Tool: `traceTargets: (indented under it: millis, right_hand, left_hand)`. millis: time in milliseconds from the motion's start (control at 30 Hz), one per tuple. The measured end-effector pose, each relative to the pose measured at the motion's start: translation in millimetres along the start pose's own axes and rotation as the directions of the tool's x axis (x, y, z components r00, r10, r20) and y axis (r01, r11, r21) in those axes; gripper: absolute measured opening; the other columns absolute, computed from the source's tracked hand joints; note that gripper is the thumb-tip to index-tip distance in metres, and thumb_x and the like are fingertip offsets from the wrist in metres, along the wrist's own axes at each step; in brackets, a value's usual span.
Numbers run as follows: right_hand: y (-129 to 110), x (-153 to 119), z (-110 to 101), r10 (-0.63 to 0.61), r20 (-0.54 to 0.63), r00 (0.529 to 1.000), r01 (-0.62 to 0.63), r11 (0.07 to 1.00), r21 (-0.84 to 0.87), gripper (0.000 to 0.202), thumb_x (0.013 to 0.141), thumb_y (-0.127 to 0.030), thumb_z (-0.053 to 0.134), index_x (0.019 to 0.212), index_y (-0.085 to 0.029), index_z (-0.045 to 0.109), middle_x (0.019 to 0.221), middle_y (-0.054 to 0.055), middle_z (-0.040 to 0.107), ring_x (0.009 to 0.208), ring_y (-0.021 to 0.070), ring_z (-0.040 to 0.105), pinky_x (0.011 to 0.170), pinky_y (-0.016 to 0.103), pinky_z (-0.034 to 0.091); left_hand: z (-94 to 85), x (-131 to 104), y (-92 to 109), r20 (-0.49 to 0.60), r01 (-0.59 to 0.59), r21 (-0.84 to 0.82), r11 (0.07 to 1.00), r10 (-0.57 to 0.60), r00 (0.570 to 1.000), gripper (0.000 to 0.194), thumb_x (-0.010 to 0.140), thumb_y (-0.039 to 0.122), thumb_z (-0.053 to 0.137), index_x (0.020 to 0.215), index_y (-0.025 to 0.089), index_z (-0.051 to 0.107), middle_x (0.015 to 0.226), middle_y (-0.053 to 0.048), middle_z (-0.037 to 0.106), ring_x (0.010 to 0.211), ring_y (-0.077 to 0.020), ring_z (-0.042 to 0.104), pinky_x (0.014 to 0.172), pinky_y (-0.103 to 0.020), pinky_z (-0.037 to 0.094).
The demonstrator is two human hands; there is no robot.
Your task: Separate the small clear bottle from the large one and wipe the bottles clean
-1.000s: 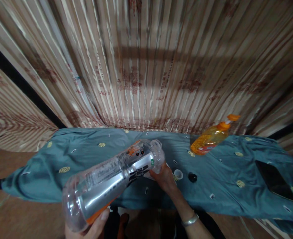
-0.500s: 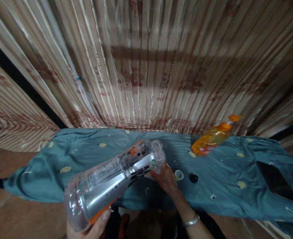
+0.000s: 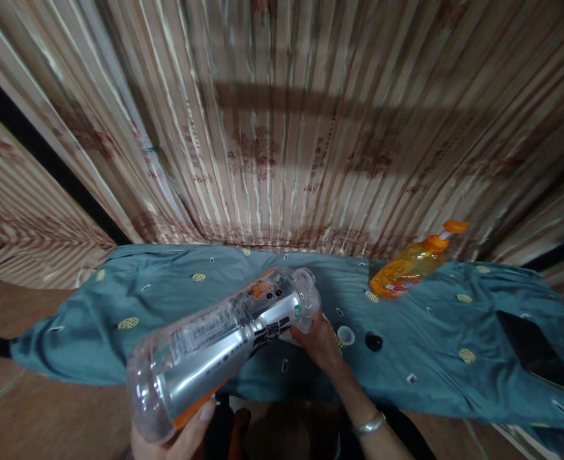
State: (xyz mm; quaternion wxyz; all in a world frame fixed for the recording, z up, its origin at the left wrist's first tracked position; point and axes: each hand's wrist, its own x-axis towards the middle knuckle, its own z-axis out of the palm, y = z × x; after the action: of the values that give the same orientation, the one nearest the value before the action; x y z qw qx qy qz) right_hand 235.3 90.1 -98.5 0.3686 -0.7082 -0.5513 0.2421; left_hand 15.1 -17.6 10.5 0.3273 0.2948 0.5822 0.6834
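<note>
A large clear bottle (image 3: 224, 345) with a silver and orange label is held tilted over the cloth, its neck toward the right. My left hand (image 3: 179, 437) is closed round its base at the lower left. Near the neck, my right hand (image 3: 317, 338) has its fingers bent behind the bottle, partly hidden; whether they grip the bottle or something behind it is unclear. A white edge of something flat shows under that hand. Just right of it lie a small white cap (image 3: 345, 335) and a black cap (image 3: 373, 342).
An orange pump bottle (image 3: 406, 271) stands toward the back right of the teal cloth (image 3: 167, 287). A dark phone-like slab (image 3: 538, 351) lies at the right. A pleated curtain (image 3: 282, 128) hangs behind, with black poles on both sides.
The view has shifted slightly. Both hands and the large bottle keep nearly the same pose.
</note>
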Motion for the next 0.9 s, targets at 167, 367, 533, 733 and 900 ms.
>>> traceTargets:
  millis: [167,367,533,733,900]
  right_hand:
    - [-1.6,0.0,-1.8,0.009,-0.001,1.000,-0.009,1.000,-0.016,0.049,0.073,-0.033,0.077,0.118,-0.016,0.064,0.099,0.014,0.081,0.092,0.0326,0.079,0.077,0.039,0.061]
    - [-1.5,0.0,-1.8,0.007,-0.003,1.000,-0.007,1.000,-0.010,0.048,0.074,-0.033,0.077,0.118,-0.019,0.065,0.098,0.012,0.081,0.092,0.0316,0.079,0.077,0.038,0.061]
    - [-0.4,-0.4,-0.2,0.002,-0.004,1.000,-0.002,1.000,-0.002,0.051,0.074,-0.033,0.078,0.120,-0.016,0.064,0.100,0.015,0.081,0.093,0.0333,0.079,0.077,0.039,0.061]
    - [-0.5,-0.6,-0.5,0.001,-0.009,1.000,-0.001,1.000,0.006,0.047,0.074,-0.031,0.078,0.118,-0.019,0.065,0.098,0.014,0.081,0.090,0.0331,0.079,0.075,0.039,0.061]
    - [-2.2,0.2,-1.9,0.023,0.007,1.000,-0.023,0.999,0.030,0.051,0.072,-0.031,0.079,0.119,-0.018,0.064,0.100,0.013,0.081,0.093,0.0327,0.079,0.077,0.040,0.062]
  left_hand:
    - [-2.2,-0.8,-1.2,-0.004,0.045,-0.002,0.999,-0.045,0.999,0.089,0.063,0.051,0.093,0.141,0.023,0.061,0.126,-0.011,0.074,0.123,-0.0372,0.070,0.113,-0.049,0.052]
    - [3.0,-0.4,2.3,-0.001,-0.004,-0.011,1.000,0.004,1.000,0.086,0.064,0.050,0.092,0.140,0.024,0.062,0.128,-0.011,0.074,0.122,-0.0373,0.070,0.109,-0.050,0.056]
    - [6.5,-1.3,4.8,-0.013,-0.022,-0.042,0.999,0.021,1.000,0.089,0.059,0.049,0.096,0.138,0.022,0.064,0.127,-0.013,0.074,0.124,-0.0392,0.068,0.108,-0.054,0.056]
    - [-0.1,-0.8,0.1,-0.019,0.028,-0.025,0.999,-0.029,0.999,0.091,0.058,0.050,0.096,0.139,0.023,0.063,0.127,-0.012,0.073,0.122,-0.0385,0.069,0.112,-0.052,0.053]
    - [-2.5,0.4,-2.4,-0.003,0.006,-0.005,1.000,-0.006,1.000,0.091,0.061,0.050,0.094,0.142,0.022,0.061,0.128,-0.011,0.073,0.124,-0.0378,0.069,0.111,-0.050,0.054]
